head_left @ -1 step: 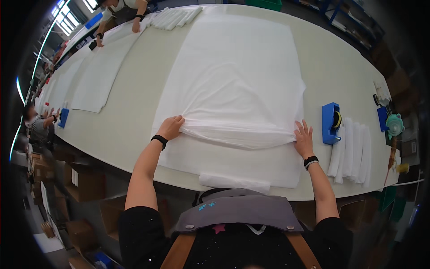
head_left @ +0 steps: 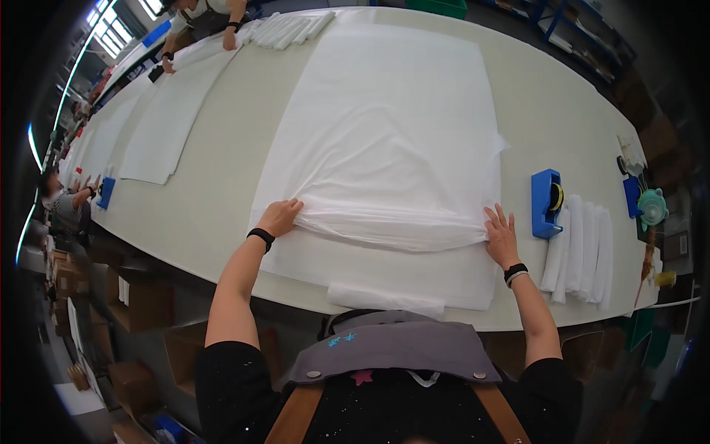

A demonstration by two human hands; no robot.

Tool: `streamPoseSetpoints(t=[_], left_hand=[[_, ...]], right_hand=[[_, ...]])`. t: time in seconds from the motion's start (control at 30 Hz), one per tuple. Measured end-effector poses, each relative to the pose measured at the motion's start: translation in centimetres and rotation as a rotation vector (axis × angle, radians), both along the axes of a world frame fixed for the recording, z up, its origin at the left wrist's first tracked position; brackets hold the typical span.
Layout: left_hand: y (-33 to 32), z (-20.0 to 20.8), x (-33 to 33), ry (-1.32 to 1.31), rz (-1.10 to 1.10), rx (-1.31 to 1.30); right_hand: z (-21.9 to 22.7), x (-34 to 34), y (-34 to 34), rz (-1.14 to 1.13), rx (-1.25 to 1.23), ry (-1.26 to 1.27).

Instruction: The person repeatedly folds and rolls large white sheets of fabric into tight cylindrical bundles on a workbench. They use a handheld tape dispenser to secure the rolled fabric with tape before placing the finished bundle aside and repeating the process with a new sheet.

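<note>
A thin white sheet [head_left: 399, 81] lies lengthwise before me over another white layer [head_left: 370, 270] on the table. Its near edge is gathered into a loose, creased band [head_left: 384, 228] running between my hands. At the band's left end, my left hand [head_left: 279, 217] is closed, pinching the sheet with thumb and fingers. My right hand [head_left: 502, 235] holds the right end at the thumb side, its other fingers stretched forward and slightly apart. Wrinkles fan out from the left grip. A flattened white roll [head_left: 386, 300] lies at the table's near edge.
On the pale table [head_left: 214, 148], a blue tape dispenser [head_left: 545, 211] stands right of my right hand, beside several white rolls [head_left: 580, 251]. More white rolls [head_left: 290, 31] lie at the back. Another person [head_left: 203, 22] handles a white sheet [head_left: 166, 137] at far left. Cardboard boxes [head_left: 137, 296] stand below.
Both hands have come slightly toward me, bringing the gathered band of the sheet with them. The person at the back left has shifted their hands a little.
</note>
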State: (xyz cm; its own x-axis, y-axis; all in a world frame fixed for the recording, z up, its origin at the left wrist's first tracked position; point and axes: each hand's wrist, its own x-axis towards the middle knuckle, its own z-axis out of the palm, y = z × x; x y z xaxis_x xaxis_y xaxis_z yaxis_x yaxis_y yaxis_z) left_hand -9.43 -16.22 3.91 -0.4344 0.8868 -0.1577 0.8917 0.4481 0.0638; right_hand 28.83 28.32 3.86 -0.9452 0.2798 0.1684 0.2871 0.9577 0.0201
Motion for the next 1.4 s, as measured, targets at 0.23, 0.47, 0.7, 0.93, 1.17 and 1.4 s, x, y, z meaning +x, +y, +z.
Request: streamPoseSetpoints(t=[0.23,0.47,0.7,0.93,1.17,1.4], left_hand=[[-5.1,1.8,11.3,-0.035,-0.022,-0.153],[-3.9,3.1,10.8,0.072,-0.245,0.024],[-4.3,4.0,7.2,0.254,-0.053,0.138],[-7.3,-0.9,8.0,0.264,0.095,0.071],[-5.1,0.6,3.8,0.013,-0.328,0.21],[-4.6,1.2,4.9,0.171,-0.034,-0.024]], right_hand=[[-2.4,8.1,-3.2,-0.124,-0.186,-0.039],[0.1,3.8,-1.8,0.32,-0.405,-0.171],[1.5,2.7,-1.9,-0.056,-0.178,-0.311],[-0.7,3.8,-6.4,0.008,0.147,-0.107],[0.1,1.8,-6.1,-0.232,-0.058,-0.251],[1.5,3.9,-7.6,-0.113,0.129,-0.043]])
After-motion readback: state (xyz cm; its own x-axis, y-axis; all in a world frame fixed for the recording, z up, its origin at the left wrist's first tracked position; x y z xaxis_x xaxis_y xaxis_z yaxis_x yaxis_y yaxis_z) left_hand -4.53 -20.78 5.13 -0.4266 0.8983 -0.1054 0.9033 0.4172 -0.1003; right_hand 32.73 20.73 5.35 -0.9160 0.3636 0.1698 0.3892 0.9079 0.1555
